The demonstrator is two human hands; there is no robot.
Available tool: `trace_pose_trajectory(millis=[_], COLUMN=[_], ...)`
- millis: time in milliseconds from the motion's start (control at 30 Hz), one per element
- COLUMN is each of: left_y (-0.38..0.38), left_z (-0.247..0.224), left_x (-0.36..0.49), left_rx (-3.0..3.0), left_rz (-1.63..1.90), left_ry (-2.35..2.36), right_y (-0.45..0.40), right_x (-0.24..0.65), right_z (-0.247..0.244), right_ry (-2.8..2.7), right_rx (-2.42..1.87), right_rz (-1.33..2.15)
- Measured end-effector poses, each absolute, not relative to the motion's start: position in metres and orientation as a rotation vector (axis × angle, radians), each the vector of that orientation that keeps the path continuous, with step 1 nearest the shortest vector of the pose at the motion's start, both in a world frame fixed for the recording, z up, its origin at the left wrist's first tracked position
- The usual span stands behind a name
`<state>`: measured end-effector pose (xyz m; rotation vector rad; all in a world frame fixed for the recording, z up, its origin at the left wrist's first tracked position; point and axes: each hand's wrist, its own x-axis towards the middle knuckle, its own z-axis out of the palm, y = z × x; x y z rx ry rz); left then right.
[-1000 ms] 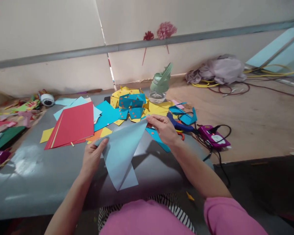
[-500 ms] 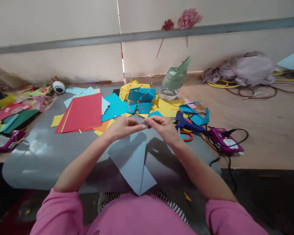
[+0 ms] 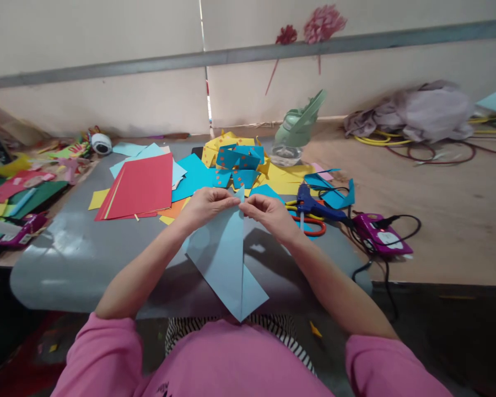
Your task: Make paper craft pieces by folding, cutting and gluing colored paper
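Apparently folded aslant, the pale blue paper (image 3: 222,258) tapers downward, pinched by left hand (image 3: 208,208) and right hand (image 3: 269,215)

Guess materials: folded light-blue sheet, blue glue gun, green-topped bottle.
Folded light-blue sheet: matte paper or thin card, by its crisp edges.
Blue pistol-shaped glue gun: likely smooth plastic, moulded body.
Green-topped bottle: clear, glossy base; plastic or glass unclear.

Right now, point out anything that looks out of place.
A yellow scrap appears to lie on the floor, odd because most other paper is up on the table. Nothing looks spilled.
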<state>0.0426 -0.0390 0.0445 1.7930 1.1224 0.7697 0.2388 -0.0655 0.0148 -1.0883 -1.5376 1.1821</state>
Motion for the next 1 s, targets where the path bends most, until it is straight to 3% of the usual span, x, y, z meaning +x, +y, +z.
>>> trace_pose_trajectory(millis=[800,1000], left_y=[-0.038,-0.014], left_z=[0.041,0.053], left_x=[0.059,0.045], left_rx=[1.609,1.387], left_rz=[0.825,1.03], left_ry=[1.042,1.006], right_y=[-0.066,-0.068], right_x=[0.241,0.241], right_z=[0.01,0.011], right_ry=[-1.67,-1.717], right_rx=[-1.162,-1.149], right_rz=[1.154,1.244])
